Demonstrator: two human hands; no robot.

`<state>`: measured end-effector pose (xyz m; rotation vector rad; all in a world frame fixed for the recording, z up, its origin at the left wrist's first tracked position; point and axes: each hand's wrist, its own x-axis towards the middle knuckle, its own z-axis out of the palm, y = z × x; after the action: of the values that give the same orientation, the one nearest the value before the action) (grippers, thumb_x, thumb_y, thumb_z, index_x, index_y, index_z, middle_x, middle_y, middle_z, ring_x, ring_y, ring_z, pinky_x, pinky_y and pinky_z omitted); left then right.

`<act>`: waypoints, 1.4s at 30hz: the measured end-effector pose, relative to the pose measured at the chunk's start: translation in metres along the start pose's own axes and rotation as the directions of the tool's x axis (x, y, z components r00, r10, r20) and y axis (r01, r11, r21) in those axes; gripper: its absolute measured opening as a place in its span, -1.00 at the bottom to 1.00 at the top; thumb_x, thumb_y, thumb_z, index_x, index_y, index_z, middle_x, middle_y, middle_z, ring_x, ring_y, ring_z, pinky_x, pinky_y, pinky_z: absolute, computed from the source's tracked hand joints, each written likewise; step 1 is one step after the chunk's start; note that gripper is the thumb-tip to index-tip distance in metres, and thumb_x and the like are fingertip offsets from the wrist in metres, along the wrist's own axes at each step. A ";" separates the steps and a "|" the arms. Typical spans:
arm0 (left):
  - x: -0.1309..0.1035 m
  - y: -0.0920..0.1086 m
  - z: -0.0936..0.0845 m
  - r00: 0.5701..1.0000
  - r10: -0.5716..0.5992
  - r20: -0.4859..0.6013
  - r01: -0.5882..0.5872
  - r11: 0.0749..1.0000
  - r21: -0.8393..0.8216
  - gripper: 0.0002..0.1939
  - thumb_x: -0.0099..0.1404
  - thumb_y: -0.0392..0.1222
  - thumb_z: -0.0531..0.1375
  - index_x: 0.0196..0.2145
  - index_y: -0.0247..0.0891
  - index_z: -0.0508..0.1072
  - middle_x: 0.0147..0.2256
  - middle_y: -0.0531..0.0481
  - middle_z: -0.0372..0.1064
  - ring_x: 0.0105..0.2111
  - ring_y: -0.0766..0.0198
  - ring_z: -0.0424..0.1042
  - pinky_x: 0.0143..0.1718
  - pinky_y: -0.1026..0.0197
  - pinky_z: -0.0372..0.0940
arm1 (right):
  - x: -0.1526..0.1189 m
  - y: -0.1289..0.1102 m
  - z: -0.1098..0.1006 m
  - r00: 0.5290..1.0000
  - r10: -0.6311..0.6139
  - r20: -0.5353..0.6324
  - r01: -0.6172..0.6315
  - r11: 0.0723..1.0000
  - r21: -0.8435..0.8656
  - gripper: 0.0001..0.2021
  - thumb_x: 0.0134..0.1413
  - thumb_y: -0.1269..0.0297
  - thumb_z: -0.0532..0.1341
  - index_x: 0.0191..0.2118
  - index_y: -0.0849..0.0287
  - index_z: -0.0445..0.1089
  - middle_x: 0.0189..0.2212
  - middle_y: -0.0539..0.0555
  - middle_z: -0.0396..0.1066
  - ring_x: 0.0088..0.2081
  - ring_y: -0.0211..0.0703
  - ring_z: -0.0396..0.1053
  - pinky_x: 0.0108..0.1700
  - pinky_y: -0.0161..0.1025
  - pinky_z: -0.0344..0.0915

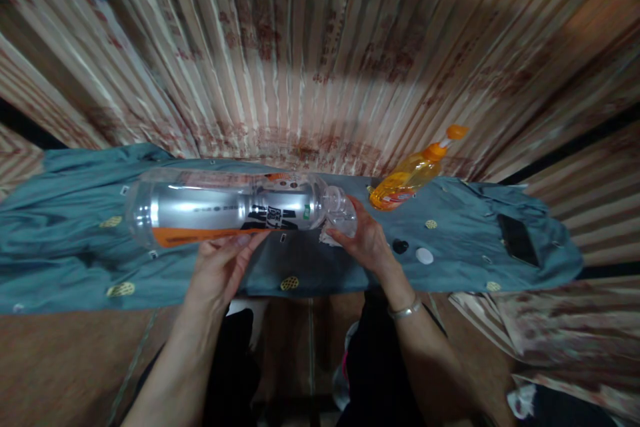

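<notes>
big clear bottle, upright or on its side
On its side: the clear bottle stretches lengthwise along the cloth, narrower end toward the right hand.

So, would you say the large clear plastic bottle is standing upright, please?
No, the large clear plastic bottle lies on its side, narrowing toward the right hand.

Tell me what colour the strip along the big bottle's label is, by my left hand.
The strip is orange, as the head view shows.

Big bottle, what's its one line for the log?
big bottle: sideways | left hand: touching orange edge | right hand: at neck end | phone: on cloth
</notes>
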<state>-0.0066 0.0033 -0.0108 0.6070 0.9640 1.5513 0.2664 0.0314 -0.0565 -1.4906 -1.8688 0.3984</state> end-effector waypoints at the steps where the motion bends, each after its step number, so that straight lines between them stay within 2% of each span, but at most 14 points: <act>1: 0.000 0.000 0.000 1.000 0.001 -0.005 -0.001 1.000 -0.002 -0.67 -0.32 -0.20 0.64 -0.68 -0.20 0.56 -0.65 0.05 0.50 -0.54 0.24 0.55 -0.05 -0.11 0.62 | 0.000 0.000 0.000 1.000 0.000 -0.001 0.000 1.000 0.000 -0.25 0.14 0.12 0.44 0.37 0.23 0.24 0.26 0.35 0.46 0.26 0.25 0.47 0.31 0.20 0.43; 4: 0.000 0.000 0.001 1.000 0.003 -0.018 -0.004 1.000 -0.011 -0.65 -0.34 -0.18 0.65 -0.68 -0.21 0.56 -0.66 0.04 0.49 -0.54 0.24 0.54 -0.06 -0.10 0.62 | 0.000 0.001 0.001 1.000 -0.003 -0.005 0.003 1.000 -0.001 -0.24 0.13 0.11 0.44 0.37 0.22 0.23 0.26 0.35 0.46 0.26 0.26 0.47 0.30 0.22 0.43; 10: -0.001 0.001 0.001 1.000 0.001 -0.001 -0.001 1.000 -0.015 -0.68 -0.28 -0.23 0.62 -0.68 -0.21 0.53 -0.64 0.05 0.50 -0.52 0.20 0.57 0.06 -0.29 0.55 | 0.000 -0.001 0.001 1.000 0.000 -0.007 0.000 1.000 -0.001 -0.25 0.12 0.16 0.45 0.37 0.19 0.24 0.24 0.32 0.49 0.23 0.26 0.50 0.27 0.23 0.45; 14: -0.001 0.000 0.001 1.000 -0.002 -0.011 0.002 1.000 -0.017 -0.69 -0.29 -0.25 0.61 -0.68 -0.21 0.55 -0.63 0.03 0.52 -0.49 0.15 0.60 0.05 -0.27 0.56 | 0.000 -0.002 0.000 1.000 0.003 -0.005 -0.003 1.000 -0.006 -0.25 0.12 0.16 0.45 0.38 0.15 0.23 0.26 0.32 0.47 0.25 0.27 0.48 0.28 0.22 0.44; 21: -0.002 0.001 0.002 1.000 -0.004 -0.008 0.004 1.000 -0.014 -0.63 -0.32 -0.21 0.64 -0.73 -0.20 0.50 -0.66 0.08 0.48 -0.55 0.20 0.55 0.07 -0.27 0.55 | -0.001 0.000 0.001 1.000 0.009 -0.004 -0.009 1.000 -0.010 -0.23 0.11 0.14 0.46 0.38 0.21 0.23 0.25 0.35 0.47 0.25 0.25 0.48 0.29 0.20 0.43; 25: -0.002 0.003 0.003 1.000 -0.005 -0.006 0.005 1.000 -0.012 -0.63 -0.35 -0.22 0.64 -0.72 -0.19 0.50 -0.66 0.08 0.47 -0.55 0.20 0.56 0.06 -0.25 0.56 | -0.001 0.001 0.001 1.000 -0.003 -0.010 0.003 1.000 0.004 -0.24 0.12 0.15 0.46 0.38 0.17 0.23 0.27 0.32 0.46 0.27 0.23 0.47 0.31 0.20 0.42; 32: -0.001 0.002 0.001 1.000 -0.012 -0.021 0.012 0.999 -0.033 -0.66 -0.33 -0.26 0.63 -0.70 -0.22 0.53 -0.65 0.06 0.48 -0.56 0.20 0.54 0.12 -0.36 0.50 | -0.001 0.000 0.001 1.000 0.014 -0.006 -0.014 1.000 -0.005 -0.22 0.10 0.15 0.47 0.38 0.16 0.23 0.27 0.32 0.46 0.27 0.25 0.47 0.30 0.20 0.43; 36: -0.001 0.001 0.001 0.999 -0.012 -0.034 0.011 0.999 -0.030 -0.63 -0.38 -0.23 0.64 -0.72 -0.23 0.52 -0.66 0.05 0.48 -0.56 0.25 0.52 0.06 -0.30 0.55 | -0.001 0.000 0.001 1.000 0.011 -0.003 -0.011 1.000 -0.011 -0.21 0.11 0.15 0.47 0.39 0.20 0.23 0.29 0.35 0.44 0.29 0.26 0.45 0.32 0.19 0.41; 42: -0.001 0.000 0.001 1.000 -0.017 -0.015 0.016 0.999 -0.047 -0.65 -0.33 -0.28 0.62 -0.71 -0.22 0.50 -0.65 0.06 0.48 -0.53 0.21 0.55 0.00 -0.20 0.60 | 0.000 -0.001 0.000 1.000 0.011 -0.001 -0.011 1.000 -0.008 -0.23 0.12 0.16 0.46 0.38 0.18 0.23 0.28 0.33 0.45 0.28 0.25 0.46 0.32 0.20 0.40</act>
<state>-0.0056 0.0025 -0.0096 0.5536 0.9398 1.5619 0.2656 0.0311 -0.0560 -1.5070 -1.8644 0.3960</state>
